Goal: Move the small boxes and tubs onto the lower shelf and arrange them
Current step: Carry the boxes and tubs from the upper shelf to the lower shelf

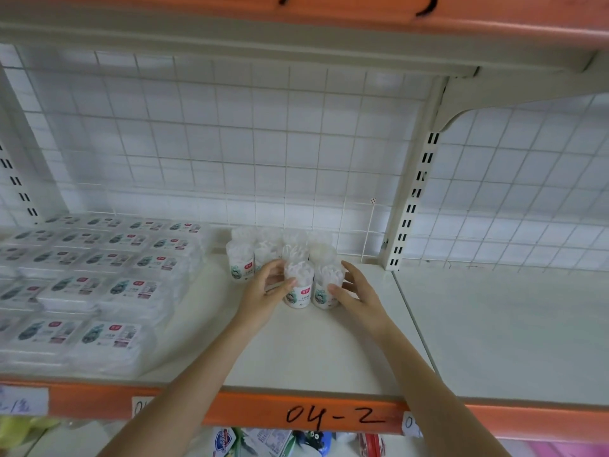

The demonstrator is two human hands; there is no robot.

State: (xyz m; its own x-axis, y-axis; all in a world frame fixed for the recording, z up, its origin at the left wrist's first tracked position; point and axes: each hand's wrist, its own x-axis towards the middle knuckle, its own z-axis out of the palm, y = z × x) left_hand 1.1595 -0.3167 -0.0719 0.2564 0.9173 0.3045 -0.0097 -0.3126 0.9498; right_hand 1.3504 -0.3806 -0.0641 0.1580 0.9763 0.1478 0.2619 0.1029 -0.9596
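Flat clear boxes (99,285) are laid in rows on the left part of the shelf (313,351), some of them stacked; the front ones lie close to the shelf's edge, and a knock from the left forearm could shift them forward. Just right of the boxes, a cluster of small tubs (283,255) is stood upright near the wire grid (230,143) at the back, the tubs touching or nearly touching. The left hand (267,293) is held partly open, its fingers curved round the left side of the left front tub (299,286), with the thumb at the tub's near face; a light hold is judged, though it cannot be told how firm it is. The right front tub (326,286) stands touching or just beside its neighbour, and the right hand (354,291) is cupped against its right side, fingers loosely spread and the thumb on its front. The main risk is judged to be tipping: the tubs look tall for their bases, so a push applied high could topple one into the rows behind. If the two tubs are squeezed together unevenly, one could be skewed out of line. The shelf to the right, beyond the upright (412,199), is bare.
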